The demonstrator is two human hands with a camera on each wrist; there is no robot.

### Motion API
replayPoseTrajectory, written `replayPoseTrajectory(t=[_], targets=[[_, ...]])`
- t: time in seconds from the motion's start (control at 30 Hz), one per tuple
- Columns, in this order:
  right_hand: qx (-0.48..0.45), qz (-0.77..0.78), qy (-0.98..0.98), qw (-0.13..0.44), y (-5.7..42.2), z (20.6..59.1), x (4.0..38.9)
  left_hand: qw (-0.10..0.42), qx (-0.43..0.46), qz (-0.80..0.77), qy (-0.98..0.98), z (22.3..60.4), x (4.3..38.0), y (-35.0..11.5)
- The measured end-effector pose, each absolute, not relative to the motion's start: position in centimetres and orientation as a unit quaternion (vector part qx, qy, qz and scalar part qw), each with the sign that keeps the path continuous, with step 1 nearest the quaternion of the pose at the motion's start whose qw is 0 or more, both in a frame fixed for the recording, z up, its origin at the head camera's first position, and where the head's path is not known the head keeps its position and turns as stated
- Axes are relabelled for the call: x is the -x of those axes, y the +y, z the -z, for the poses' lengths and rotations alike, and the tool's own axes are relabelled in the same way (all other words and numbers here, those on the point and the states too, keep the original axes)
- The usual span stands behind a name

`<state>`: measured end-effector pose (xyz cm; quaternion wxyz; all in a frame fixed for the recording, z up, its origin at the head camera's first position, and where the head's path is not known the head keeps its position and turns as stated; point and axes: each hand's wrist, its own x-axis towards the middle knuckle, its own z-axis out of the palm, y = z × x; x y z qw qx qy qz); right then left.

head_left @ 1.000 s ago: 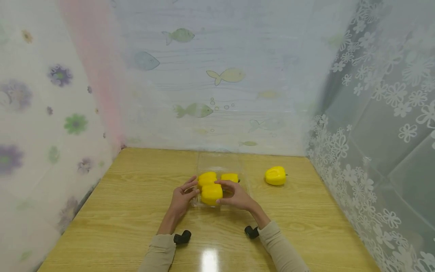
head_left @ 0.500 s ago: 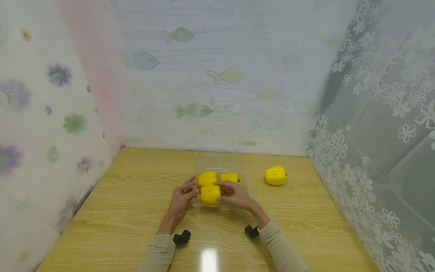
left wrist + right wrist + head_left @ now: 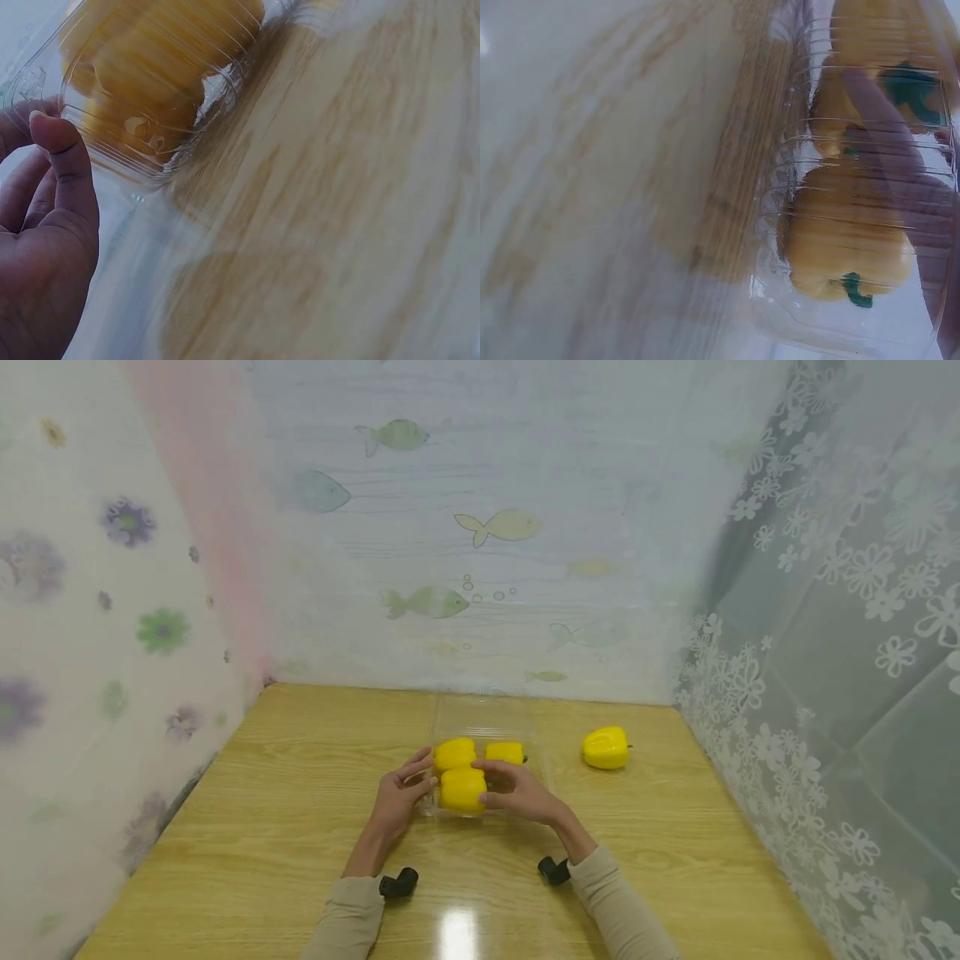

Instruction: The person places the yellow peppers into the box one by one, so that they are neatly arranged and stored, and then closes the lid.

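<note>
A clear plastic clamshell box (image 3: pixel 482 720) lies with its lid folded back on the table, yellow bell peppers inside. My left hand (image 3: pixel 397 797) pinches the box's left rim; the left wrist view shows its thumb (image 3: pixel 56 131) and forefinger at that edge. At the box's front left sits one yellow pepper (image 3: pixel 462 791), held by my right hand (image 3: pixel 522 793) with fingers on top and thumb at its side. Behind it are a second pepper (image 3: pixel 454 753) and a third pepper (image 3: pixel 504 752). Through the ribbed wall, the right wrist view shows a pepper (image 3: pixel 847 232) with a green stem.
Another yellow pepper (image 3: pixel 604 748) lies on the wooden table (image 3: pixel 637 843), right of the box. Black wrist mounts stick out from both sleeves (image 3: pixel 347 917). Patterned curtains close in the table at the back and both sides.
The front pepper has shifted slightly left in the box, and the right thumb has slid a little higher along its side. My left hand stays at the rim.
</note>
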<state>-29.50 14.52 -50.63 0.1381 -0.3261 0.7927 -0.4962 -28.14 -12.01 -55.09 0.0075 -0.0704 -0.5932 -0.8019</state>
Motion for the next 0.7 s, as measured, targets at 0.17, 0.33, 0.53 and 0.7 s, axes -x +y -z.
replayPoseTrajectory(t=[0.17, 0.33, 0.53, 0.7], targets=[[0.334, 0.499, 0.787, 0.14, 14.39, 50.68, 29.69, 0.008, 0.073, 0.798, -0.598, 55.05, 28.38, -12.14], [0.333, 0.493, 0.79, 0.146, 14.46, 50.67, 29.55, 0.007, 0.072, 0.792, -0.606, 55.25, 28.39, -12.15], [0.331, 0.485, 0.795, 0.152, 14.46, 50.74, 29.49, 0.008, 0.072, 0.793, -0.605, 55.48, 28.42, -12.14], [0.329, 0.485, 0.795, 0.157, 14.39, 50.59, 29.42, 0.007, 0.07, 0.79, -0.609, 55.33, 28.42, -12.22]])
